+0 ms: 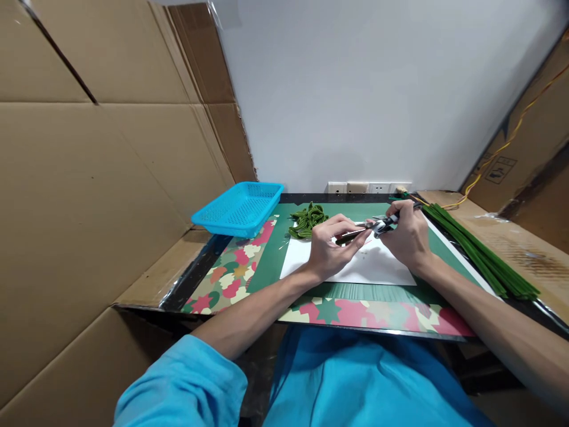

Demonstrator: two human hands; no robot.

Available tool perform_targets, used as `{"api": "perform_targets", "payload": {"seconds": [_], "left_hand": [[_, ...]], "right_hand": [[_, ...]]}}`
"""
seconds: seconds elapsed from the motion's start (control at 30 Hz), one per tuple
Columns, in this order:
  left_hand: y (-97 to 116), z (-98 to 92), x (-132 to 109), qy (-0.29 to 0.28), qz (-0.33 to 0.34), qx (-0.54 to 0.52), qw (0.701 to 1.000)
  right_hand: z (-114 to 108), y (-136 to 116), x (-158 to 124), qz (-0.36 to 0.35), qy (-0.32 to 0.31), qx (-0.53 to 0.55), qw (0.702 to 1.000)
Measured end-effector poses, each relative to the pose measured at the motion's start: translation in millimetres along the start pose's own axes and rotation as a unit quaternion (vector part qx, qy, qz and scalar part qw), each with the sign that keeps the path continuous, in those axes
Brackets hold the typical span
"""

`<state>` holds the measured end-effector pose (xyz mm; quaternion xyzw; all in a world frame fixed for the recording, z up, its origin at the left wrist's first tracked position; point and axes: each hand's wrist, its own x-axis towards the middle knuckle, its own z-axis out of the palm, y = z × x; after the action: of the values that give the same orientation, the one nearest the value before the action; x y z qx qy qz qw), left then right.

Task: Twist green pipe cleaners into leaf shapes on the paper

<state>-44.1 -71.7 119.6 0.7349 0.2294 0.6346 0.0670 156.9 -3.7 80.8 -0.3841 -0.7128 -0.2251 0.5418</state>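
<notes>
In my right hand is a black-and-white hand tool with a metal tip, apparently pliers; its exact shape is hard to make out. My left hand pinches a short dark green fuzzy stem, like a piece of pipe cleaner, close to the tool's tip. Both hands are over a white sheet of paper. A pile of curled green fuzzy pieces lies just beyond my left hand. Right of my right hand rests a bundle of long straight green stems.
A blue perforated plastic basket stands at the table's back left. The table mat is green with a patterned border. Cardboard walls in the left side. Wall sockets and a yellow cable are at the back right.
</notes>
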Motion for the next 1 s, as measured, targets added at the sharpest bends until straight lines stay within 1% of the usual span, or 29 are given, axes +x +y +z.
{"api": "perform_targets", "payload": {"seconds": [0.3,0.57,0.7,0.83,1.0], "left_hand": [[-0.4,-1.3,1.7,-0.018,-0.014,-0.009,1.000],[-1.5,-3.1,2.8,-0.031,-0.007,-0.001,1.000],[-0.8,-3.9,3.1,-0.038,-0.015,0.005,0.999],[0.7,-3.6,4.0,-0.043,-0.029,-0.001,0.999],[0.4,-3.2,3.7,-0.037,-0.049,-0.013,0.998]], "right_hand": [[-2.3,0.2,0.8,-0.003,0.006,0.012,1.000],[1.3,2.1,0.4,-0.001,0.016,0.012,1.000],[-1.1,1.0,1.9,0.013,0.000,0.005,1.000],[-5.9,-1.6,4.3,0.036,-0.031,-0.012,0.999],[-8.3,-3.3,5.8,0.059,-0.057,-0.031,0.996]]}}
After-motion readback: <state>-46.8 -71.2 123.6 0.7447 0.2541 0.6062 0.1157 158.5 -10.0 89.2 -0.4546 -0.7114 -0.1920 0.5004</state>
